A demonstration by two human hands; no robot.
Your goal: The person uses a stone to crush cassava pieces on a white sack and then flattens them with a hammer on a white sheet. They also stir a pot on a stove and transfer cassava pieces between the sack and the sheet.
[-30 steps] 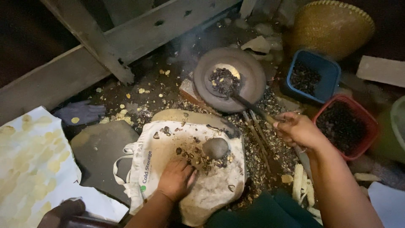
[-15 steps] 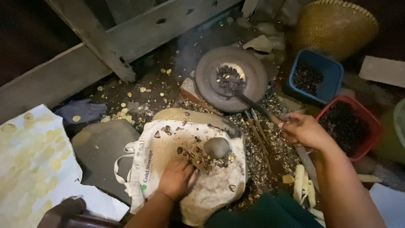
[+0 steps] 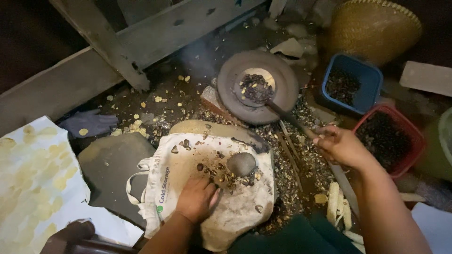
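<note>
Head view shows the right hand (image 3: 340,146) closed around the handle of a long ladle (image 3: 282,113), whose bowl sits in the round dark pan (image 3: 278,91) among dark roasted nuts (image 3: 255,88); over the last second this hand has slid a little to the right and down along the handle, while the ladle bowl has stayed in the pan, so the stirring looks paused or slow rather than finished. Left hand (image 3: 197,200) has kept its place, fingers curled down onto the white cloth bag (image 3: 235,214), pressing on or pinching at the shell bits beside a round grey stone (image 3: 241,163); whether it actually grips a nut I cannot tell. Thin smoke hangs left of the pan. Counting: one pan, one ladle, one stone, one cloth bag, two plastic tubs holding dark nuts, a blue tub (image 3: 365,75) and a red tub (image 3: 409,136), one woven basket (image 3: 376,23) behind them, and one flat slate slab (image 3: 110,162) left of the bag
</note>
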